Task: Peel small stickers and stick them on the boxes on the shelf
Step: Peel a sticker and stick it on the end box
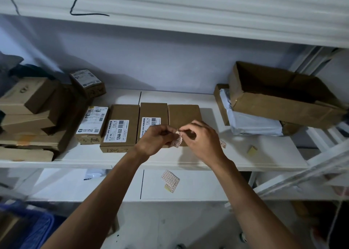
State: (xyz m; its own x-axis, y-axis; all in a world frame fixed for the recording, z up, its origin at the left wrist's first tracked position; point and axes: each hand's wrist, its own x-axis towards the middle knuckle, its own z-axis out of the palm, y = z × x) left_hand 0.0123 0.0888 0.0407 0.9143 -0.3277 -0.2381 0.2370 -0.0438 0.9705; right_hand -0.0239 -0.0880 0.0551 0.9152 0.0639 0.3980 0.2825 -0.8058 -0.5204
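Observation:
Both hands meet over the white shelf (245, 150), in front of a row of small brown boxes. My left hand (154, 140) holds a small sticker strip (177, 142) that hangs down from its fingers. My right hand (200, 137) pinches the strip's top edge with thumb and forefinger. Behind the hands lies a plain brown box (183, 114) with no label. To its left stand two boxes with white barcode labels (120, 127) (153, 114). Another piece of sticker sheet (222, 144) lies on the shelf by my right wrist.
A larger sticker sheet (170, 180) lies on the lower shelf. An open cardboard box (279, 99) rests on a white plastic parcel (251, 124) at right. Stacked cartons (30, 116) fill the left side. A small yellowish scrap (252, 150) lies on the shelf's right part.

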